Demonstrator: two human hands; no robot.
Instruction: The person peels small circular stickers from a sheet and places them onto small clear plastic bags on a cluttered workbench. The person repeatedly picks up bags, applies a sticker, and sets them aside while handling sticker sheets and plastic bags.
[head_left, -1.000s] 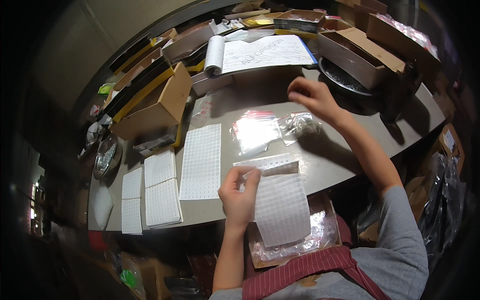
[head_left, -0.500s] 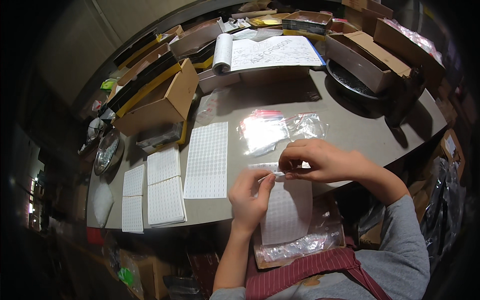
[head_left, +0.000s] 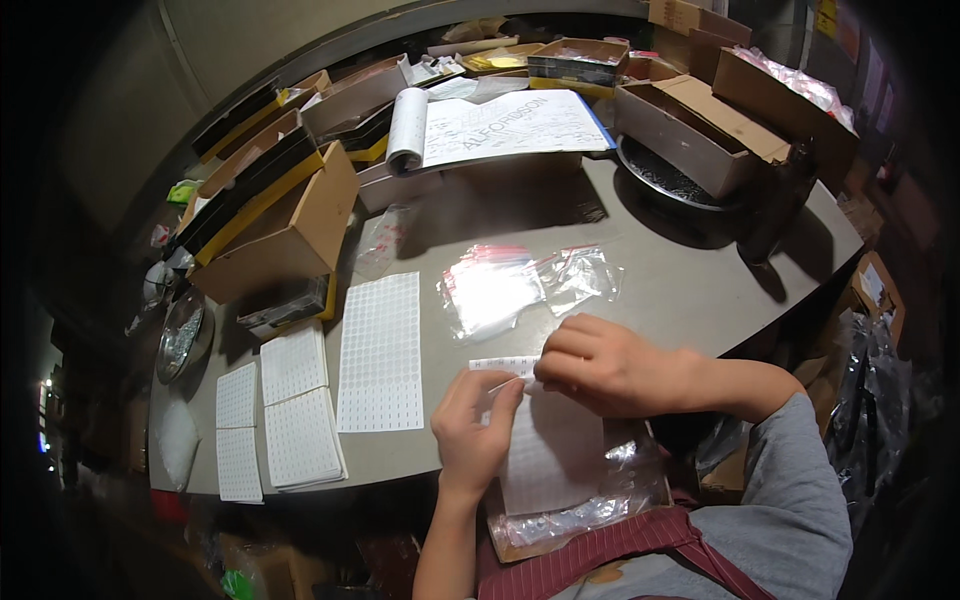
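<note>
A white sheet of small round stickers (head_left: pixel 550 460) hangs between my two hands over the table's near edge, its lower part reaching down over my lap. My left hand (head_left: pixel 472 425) pinches the sheet's upper part between thumb and fingers. Right beside it, my right hand (head_left: pixel 608 365) has its bent fingers pressed together at the same edge. Whether a loose sticker is between the right fingertips is hidden. Beyond the hands lie clear zip bags with red tops (head_left: pixel 490 290) and a few more clear bags (head_left: pixel 582 278).
Another sticker sheet (head_left: pixel 382 350) lies to the left, beside two banded stacks of sheets (head_left: pixel 303 405) (head_left: pixel 238 430). An open cardboard box (head_left: pixel 285 245), a notepad (head_left: pixel 510 128) and a black round pan (head_left: pixel 665 180) stand farther back. Under the sheet is a shallow box with clear plastic (head_left: pixel 570 500).
My right hand has turned over, palm more downward, and its fingers have drawn closer together at the sheet's edge. The left hand keeps its pinch. The whole view has shifted slightly.
</note>
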